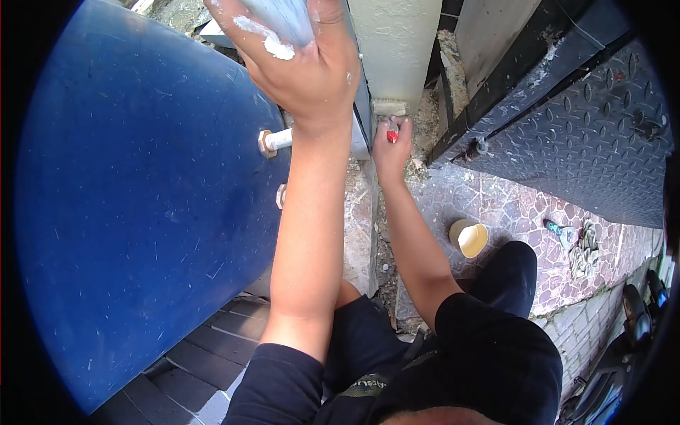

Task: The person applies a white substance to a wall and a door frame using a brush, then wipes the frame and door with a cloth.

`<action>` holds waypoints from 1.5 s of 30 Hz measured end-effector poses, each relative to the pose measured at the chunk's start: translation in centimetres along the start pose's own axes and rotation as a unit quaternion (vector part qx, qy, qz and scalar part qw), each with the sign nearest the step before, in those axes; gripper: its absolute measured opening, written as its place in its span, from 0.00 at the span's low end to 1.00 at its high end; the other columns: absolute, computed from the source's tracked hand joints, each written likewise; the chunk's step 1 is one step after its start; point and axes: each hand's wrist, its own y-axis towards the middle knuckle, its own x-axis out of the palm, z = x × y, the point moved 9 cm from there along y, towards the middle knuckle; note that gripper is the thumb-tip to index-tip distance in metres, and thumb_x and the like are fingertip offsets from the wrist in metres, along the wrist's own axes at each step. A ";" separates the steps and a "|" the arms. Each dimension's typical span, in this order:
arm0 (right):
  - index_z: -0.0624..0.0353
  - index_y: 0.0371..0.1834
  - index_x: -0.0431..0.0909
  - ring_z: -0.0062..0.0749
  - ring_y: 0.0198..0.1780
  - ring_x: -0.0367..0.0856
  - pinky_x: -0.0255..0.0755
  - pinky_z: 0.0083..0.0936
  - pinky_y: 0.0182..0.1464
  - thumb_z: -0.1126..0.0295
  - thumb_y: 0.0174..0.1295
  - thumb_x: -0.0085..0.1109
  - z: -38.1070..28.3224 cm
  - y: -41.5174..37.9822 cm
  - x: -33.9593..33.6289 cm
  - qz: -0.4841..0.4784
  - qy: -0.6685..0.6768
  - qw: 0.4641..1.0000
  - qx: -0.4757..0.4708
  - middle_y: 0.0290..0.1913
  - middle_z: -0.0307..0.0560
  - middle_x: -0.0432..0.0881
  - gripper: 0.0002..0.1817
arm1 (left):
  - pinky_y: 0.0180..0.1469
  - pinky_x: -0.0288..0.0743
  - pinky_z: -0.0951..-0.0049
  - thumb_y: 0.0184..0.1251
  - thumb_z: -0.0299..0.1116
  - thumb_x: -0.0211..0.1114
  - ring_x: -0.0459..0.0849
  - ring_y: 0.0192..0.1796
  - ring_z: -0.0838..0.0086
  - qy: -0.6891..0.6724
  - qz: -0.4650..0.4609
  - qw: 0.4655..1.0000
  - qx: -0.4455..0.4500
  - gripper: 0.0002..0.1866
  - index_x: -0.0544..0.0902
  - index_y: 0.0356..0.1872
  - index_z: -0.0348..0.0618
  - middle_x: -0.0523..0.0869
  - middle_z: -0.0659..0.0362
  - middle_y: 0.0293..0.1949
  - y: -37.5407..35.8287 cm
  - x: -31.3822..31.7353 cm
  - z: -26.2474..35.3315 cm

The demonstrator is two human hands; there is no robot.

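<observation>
My left hand, raised near the camera, is closed around a pale, bluish-white object that runs out of the top of the view; I cannot tell what it is. Thick white paint is smeared across the fingers. Lower and to the right, my right hand grips a paintbrush with a red handle end. Its head is largely hidden by the fingers and points at the foot of a cream pillar. White specks dot both hands.
A large blue curved metal surface with protruding bolts fills the left. On the paving to the right stands a cream paint cup; beyond it lie a brush and a crumpled rag. A black treadplate panel slopes at upper right.
</observation>
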 end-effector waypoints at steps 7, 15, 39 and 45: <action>0.64 0.41 0.70 0.60 0.36 0.80 0.71 0.45 0.41 0.68 0.57 0.55 -0.2 0.9 1.3 -0.020 -0.024 0.999 0.019 0.35 0.63 0.81 0.13 | 0.67 0.52 0.60 0.68 0.39 0.59 0.60 0.66 0.54 0.044 0.022 0.999 0.021 0.37 0.50 0.66 0.26 0.59 0.37 0.64 -0.2 -0.4 -0.2; 0.65 0.38 0.70 0.38 0.37 0.79 0.71 0.31 0.43 0.74 0.59 0.54 -10.8 5.2 -2.1 0.003 0.167 0.986 -0.012 0.35 0.55 0.79 0.08 | 0.64 0.60 0.53 0.60 0.34 0.67 0.64 0.65 0.39 0.110 0.008 0.994 -0.017 0.41 0.53 0.66 0.24 0.62 0.31 0.64 -0.3 -0.8 -0.3; 0.64 0.29 0.70 0.55 0.31 0.81 0.73 0.39 0.34 0.70 0.57 0.56 -28.3 10.1 -4.0 -0.021 0.082 0.987 -0.137 0.25 0.59 0.79 0.08 | 0.48 0.75 0.53 0.68 0.33 0.55 0.74 0.52 0.39 0.127 0.026 0.991 -0.024 0.28 0.60 0.62 0.25 0.69 0.34 0.58 0.4 -1.5 0.0; 0.63 0.27 0.71 0.52 0.29 0.81 0.73 0.36 0.32 0.69 0.57 0.57 -41.9 13.5 -6.3 0.029 0.112 0.958 -0.261 0.23 0.56 0.80 0.09 | 0.52 0.72 0.53 0.69 0.28 0.49 0.73 0.54 0.38 0.119 -0.006 0.989 -0.084 0.24 0.59 0.62 0.27 0.69 0.35 0.57 0.3 -1.3 -0.1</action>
